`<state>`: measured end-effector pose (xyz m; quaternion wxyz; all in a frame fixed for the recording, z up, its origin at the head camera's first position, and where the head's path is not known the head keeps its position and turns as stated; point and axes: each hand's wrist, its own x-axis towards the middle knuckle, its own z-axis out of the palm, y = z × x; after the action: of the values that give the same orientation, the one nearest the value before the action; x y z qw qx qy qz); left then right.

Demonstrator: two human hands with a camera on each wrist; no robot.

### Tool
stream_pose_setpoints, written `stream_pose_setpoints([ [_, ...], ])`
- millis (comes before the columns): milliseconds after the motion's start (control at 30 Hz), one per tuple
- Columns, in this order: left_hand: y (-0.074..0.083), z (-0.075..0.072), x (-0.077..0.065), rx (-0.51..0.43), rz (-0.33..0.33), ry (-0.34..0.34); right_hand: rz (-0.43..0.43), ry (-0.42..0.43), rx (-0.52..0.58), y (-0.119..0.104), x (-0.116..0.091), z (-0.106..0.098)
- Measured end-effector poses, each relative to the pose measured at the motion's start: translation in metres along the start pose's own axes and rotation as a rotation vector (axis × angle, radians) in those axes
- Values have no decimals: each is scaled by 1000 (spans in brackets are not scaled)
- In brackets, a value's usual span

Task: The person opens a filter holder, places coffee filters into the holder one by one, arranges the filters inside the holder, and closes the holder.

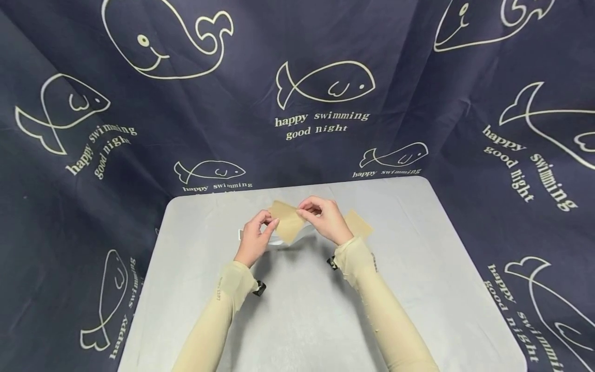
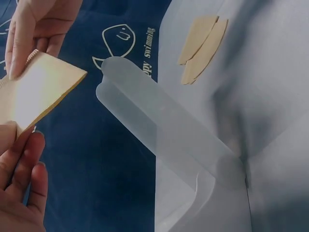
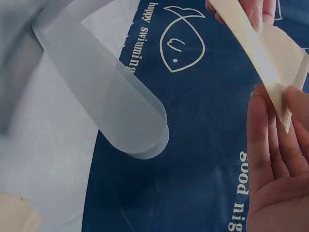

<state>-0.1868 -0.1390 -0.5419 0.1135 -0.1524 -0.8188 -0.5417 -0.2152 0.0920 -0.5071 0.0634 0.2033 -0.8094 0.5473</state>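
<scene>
Both hands hold a tan cone-shaped coffee filter paper (image 1: pixel 288 223) above the far part of the table. My left hand (image 1: pixel 255 236) pinches one side between thumb and fingers, and my right hand (image 1: pixel 328 221) pinches the opposite side. Along the filter's edge runs a crimped seam, plain in the right wrist view. Behind and below the hands is a frosted, translucent plastic piece (image 2: pixel 145 108) with rounded ends, partly hidden by the filter in the head view. More tan filter papers (image 1: pixel 358 223) lie on the table beyond my right wrist.
The light grey table (image 1: pixel 297 310) has rounded corners. A dark blue curtain (image 1: pixel 321 150) with fish and whale drawings hangs along its far edge and both sides. Small black wrist devices, such as the left one (image 1: pixel 259 288), stick out at the cuffs.
</scene>
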Motion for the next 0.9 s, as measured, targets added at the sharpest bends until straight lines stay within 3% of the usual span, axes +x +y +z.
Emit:
stream_pose_setpoints([
  [267, 2, 1, 1, 29, 13, 22, 130, 47, 184, 11, -11, -2],
  [433, 1, 1, 1, 44, 9, 53, 154, 2, 252, 17, -18, 6],
  [733, 3, -2, -1, -23, -28, 33, 134, -8, 188, 17, -18, 16],
  [900, 6, -5, 0, -29, -40, 47, 116, -40, 62, 17, -19, 9],
])
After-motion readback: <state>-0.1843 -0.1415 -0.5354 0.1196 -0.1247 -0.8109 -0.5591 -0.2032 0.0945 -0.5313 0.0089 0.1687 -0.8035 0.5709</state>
